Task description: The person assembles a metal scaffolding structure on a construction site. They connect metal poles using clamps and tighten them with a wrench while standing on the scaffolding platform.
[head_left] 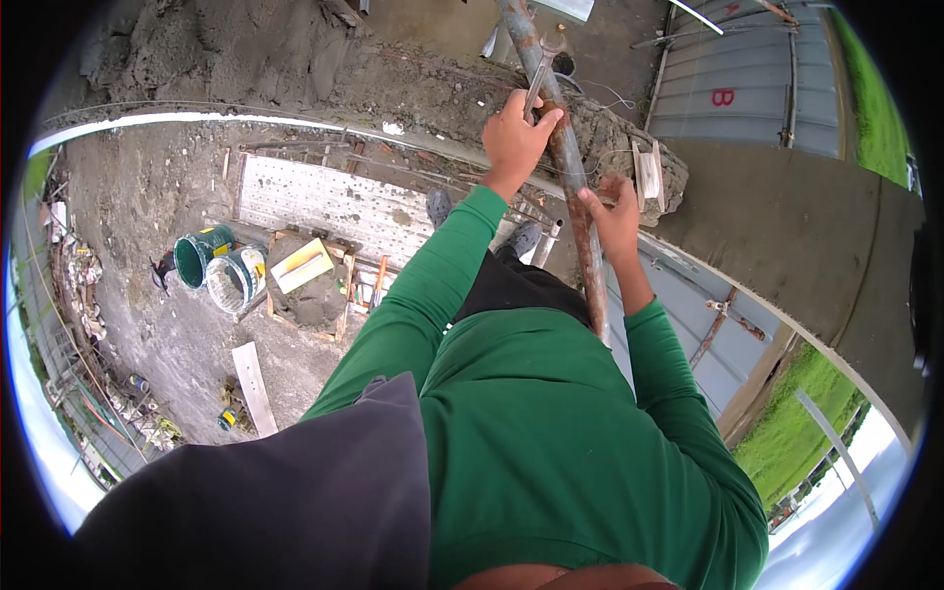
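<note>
- Rusty pipe: long axis runs near-vertical, upward from the torso.
- Left hand: grip clamped on wrench at the pipe, higher.
- Right hand: grip closed around the pipe, lower and nearer the body.

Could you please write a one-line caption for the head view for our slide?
High above a building site, the left hand holds a wrench against a rusty pole the right hand grips.

Long green sleeves, green top, black trousers, perhaps grey shoes

Two buckets left of mortar box, below pole
</note>
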Motion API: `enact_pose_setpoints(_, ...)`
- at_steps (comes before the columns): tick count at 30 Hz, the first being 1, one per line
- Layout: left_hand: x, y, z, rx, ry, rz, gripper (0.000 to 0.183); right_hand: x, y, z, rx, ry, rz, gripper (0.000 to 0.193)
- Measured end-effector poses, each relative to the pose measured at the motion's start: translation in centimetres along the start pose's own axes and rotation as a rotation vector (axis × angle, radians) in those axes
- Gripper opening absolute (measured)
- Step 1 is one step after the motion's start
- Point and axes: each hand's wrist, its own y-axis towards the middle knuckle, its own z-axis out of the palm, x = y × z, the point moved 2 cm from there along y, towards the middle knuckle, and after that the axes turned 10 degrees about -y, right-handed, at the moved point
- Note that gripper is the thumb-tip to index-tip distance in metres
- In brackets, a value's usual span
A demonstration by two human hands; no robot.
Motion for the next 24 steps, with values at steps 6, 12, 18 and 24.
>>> enact_pose_setpoints(6, -1.7, 3.9, 1.7, 0.233, 0.467, 0.3, 0.041, -8.5, -12.6, -1.4, 0.4, -0.227, 0.366, 0.084)
enact_pose_setpoints(12, -1.8, 4.4, 1.0, 0.242, 0.609, 0.485, 0.028, -10.1, -12.6, -0.4, 0.351, -0.275, 0.287, 0.067)
enact_pose_setpoints(18, 2.7, 3.9, -4.8, 0.099, 0.351, 0.096, 0.029, -10.7, -12.8, -0.1, 0.344, -0.222, 0.331, 0.06)
enact_pose_setpoints(24, 5.2, 4.1, -4.1, -0.158, 0.141, 0.11, 0.03, -10.2, -13.1, -0.4, 0.355, -0.233, 0.336, 0.054)
